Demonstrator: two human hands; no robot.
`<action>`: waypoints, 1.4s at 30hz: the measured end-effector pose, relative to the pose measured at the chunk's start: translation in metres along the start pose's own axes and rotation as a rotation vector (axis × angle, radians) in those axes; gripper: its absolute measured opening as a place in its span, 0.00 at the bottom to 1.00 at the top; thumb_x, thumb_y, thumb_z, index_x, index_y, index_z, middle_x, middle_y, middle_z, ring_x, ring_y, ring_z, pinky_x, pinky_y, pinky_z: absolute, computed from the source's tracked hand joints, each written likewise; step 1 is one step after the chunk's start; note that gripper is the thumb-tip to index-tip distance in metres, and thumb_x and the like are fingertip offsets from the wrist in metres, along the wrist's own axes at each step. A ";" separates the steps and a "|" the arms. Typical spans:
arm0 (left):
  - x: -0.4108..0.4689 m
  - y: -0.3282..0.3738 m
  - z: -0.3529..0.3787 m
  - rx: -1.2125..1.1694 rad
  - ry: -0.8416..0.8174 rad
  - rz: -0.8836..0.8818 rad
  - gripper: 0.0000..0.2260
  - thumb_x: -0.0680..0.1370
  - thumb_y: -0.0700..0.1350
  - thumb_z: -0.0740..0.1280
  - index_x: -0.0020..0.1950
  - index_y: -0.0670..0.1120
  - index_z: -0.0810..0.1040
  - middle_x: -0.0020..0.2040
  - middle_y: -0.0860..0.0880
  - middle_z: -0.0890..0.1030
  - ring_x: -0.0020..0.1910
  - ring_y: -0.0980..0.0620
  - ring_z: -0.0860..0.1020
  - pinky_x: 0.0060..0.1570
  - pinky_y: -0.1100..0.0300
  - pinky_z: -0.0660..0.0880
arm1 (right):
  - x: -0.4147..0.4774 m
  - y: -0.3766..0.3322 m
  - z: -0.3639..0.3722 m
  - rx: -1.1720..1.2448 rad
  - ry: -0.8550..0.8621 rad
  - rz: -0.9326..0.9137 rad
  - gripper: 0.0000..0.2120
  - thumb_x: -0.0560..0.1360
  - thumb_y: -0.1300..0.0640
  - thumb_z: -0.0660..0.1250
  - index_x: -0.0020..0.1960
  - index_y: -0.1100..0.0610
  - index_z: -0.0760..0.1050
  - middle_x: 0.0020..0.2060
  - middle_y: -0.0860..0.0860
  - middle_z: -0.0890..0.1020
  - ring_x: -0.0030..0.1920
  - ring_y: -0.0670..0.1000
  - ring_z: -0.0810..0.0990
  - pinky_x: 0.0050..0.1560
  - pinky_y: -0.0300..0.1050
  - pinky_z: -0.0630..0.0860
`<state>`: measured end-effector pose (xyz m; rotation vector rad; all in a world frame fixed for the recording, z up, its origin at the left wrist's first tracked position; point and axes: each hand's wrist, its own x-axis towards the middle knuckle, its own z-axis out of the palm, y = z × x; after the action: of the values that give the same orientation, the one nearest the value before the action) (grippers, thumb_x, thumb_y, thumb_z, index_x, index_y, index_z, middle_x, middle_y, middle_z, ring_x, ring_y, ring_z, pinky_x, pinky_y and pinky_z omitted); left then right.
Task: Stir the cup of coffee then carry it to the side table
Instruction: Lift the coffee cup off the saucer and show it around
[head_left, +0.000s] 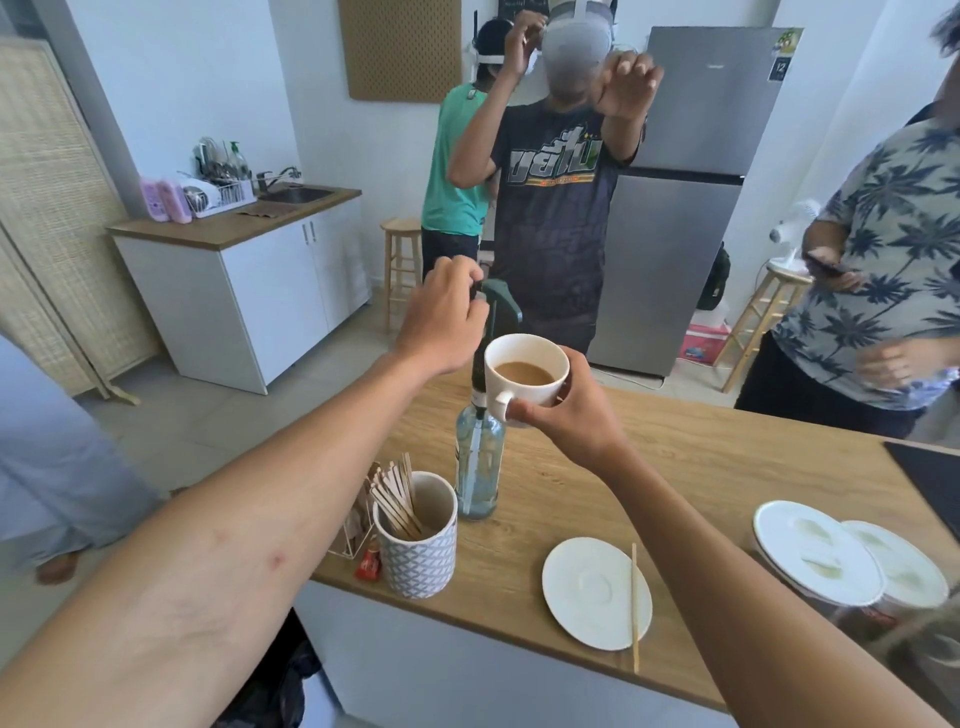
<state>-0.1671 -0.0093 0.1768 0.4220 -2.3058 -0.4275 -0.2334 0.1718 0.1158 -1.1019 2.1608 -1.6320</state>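
Note:
A white cup (524, 353) of milky coffee hangs in the air above the wooden counter (701, 467). My right hand (563, 415) grips it by the handle and side. My left hand (441, 317) is raised just left of the cup, fingers curled over the dark pump top of a clear glass bottle (478, 457). Whether it grips the pump I cannot tell. The empty white saucer (587, 592) lies on the counter near the front edge, with a wooden stir stick (634, 608) across its right side.
A patterned holder (415, 540) of wooden stir sticks stands left of the saucer. Two white-lidded jars (852, 561) sit at the right. Three people stand beyond the counter, one right behind the cup. A fridge (680, 208), stools and a sink cabinet (244, 280) line the back.

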 end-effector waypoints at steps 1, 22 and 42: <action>-0.007 -0.003 -0.002 0.004 0.035 -0.007 0.06 0.77 0.39 0.60 0.54 0.43 0.70 0.52 0.45 0.72 0.47 0.47 0.72 0.46 0.55 0.67 | -0.003 0.002 -0.002 0.000 -0.004 0.004 0.41 0.64 0.53 0.81 0.70 0.52 0.64 0.55 0.43 0.77 0.55 0.40 0.77 0.50 0.34 0.75; -0.108 0.003 0.059 -0.698 -0.829 -0.246 0.35 0.65 0.46 0.81 0.70 0.51 0.72 0.62 0.54 0.79 0.61 0.53 0.78 0.61 0.52 0.76 | -0.070 0.067 -0.032 -0.014 -0.070 0.069 0.38 0.66 0.60 0.80 0.69 0.54 0.63 0.57 0.45 0.76 0.53 0.33 0.76 0.50 0.28 0.74; -0.140 0.031 0.127 -0.726 -0.843 -0.231 0.28 0.66 0.42 0.81 0.63 0.55 0.75 0.57 0.56 0.82 0.57 0.58 0.80 0.59 0.61 0.75 | -0.099 0.124 -0.067 -0.132 -0.182 0.151 0.35 0.72 0.54 0.75 0.70 0.47 0.58 0.62 0.46 0.74 0.65 0.45 0.75 0.68 0.52 0.72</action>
<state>-0.1704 0.0992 0.0188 0.1363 -2.6228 -1.7547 -0.2564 0.3003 0.0036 -1.0487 2.1985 -1.2901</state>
